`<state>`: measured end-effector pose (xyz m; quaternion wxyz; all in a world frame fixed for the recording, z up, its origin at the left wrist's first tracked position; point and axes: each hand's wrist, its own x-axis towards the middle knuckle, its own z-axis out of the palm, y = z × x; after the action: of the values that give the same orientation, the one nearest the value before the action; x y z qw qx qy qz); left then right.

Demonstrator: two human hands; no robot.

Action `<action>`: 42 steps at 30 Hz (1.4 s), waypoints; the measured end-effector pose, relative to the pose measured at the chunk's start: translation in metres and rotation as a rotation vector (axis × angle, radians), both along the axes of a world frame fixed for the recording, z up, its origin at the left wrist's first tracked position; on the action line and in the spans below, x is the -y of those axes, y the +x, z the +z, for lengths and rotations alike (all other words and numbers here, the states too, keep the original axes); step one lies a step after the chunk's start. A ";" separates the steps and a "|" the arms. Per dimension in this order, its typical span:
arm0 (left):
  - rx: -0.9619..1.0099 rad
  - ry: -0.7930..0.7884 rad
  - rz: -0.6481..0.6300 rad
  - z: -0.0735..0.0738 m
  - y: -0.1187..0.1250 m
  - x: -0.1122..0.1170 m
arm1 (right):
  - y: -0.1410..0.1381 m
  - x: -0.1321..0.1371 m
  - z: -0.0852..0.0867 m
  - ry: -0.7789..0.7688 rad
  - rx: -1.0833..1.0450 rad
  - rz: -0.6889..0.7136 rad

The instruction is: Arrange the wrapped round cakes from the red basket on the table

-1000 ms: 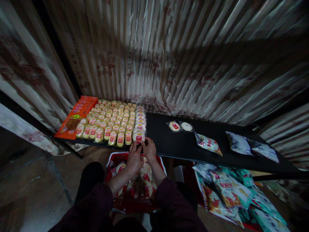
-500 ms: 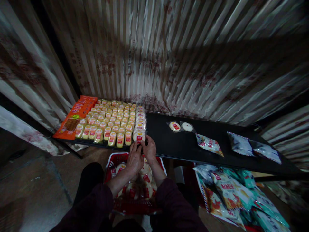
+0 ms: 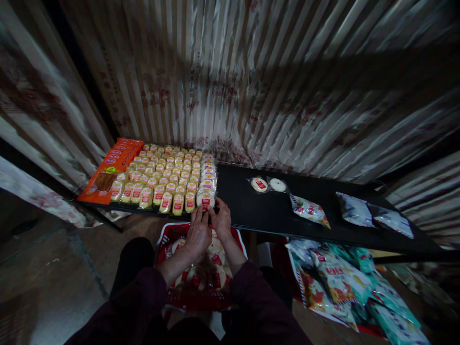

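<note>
Left grip (image 3: 198,235) and right grip (image 3: 220,222) at front round white packet (image 3: 205,198), black shelf (image 3: 242,203), red basket (image 3: 199,303) below

The widest passage is the bare stretch of the long, matt black tabletop (image 3: 235,196) between the column of round white plastic-wrapped packs (image 3: 208,177) and two separate round white cakes in clear wrappers (image 3: 269,185). Access from the left is obstructed by close rows of small yellow oblong packs (image 3: 165,175), bordered by flat orange packets (image 3: 114,167). Farther right, a white printed pouch (image 3: 309,211) and two pale, puffed bags (image 3: 372,215) obstruct the surface; bare tabletop separates the pouch from the bags. A striped fabric curtain (image 3: 230,96) bounds the rear. Below the front edge, the left hand (image 3: 199,225) and right hand (image 3: 218,211), with their forearms, obstruct the space above the red plastic basket with a white rim (image 3: 163,232).
</note>
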<state>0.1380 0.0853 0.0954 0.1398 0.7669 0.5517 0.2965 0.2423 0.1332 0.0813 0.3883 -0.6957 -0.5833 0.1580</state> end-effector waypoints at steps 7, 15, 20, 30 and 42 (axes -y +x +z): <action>-0.007 -0.017 -0.007 -0.003 0.001 0.005 | 0.003 0.005 -0.007 0.041 -0.021 -0.002; 0.022 -0.014 0.008 -0.006 0.001 0.008 | 0.003 0.015 -0.010 0.062 -0.067 0.002; 0.032 -0.010 -0.009 -0.006 0.002 0.014 | 0.003 0.024 -0.009 0.085 -0.113 -0.010; 0.066 -0.038 -0.043 -0.016 0.000 0.041 | -0.002 0.064 -0.006 0.084 -0.129 0.000; -0.334 -0.560 -0.137 -0.101 -0.040 0.107 | 0.007 0.159 -0.111 -0.385 -0.027 0.258</action>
<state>0.0977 -0.0215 -0.0059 0.2724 0.7721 0.5741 -0.0066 0.2496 -0.0257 -0.0300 0.2328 -0.6744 -0.6212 0.3242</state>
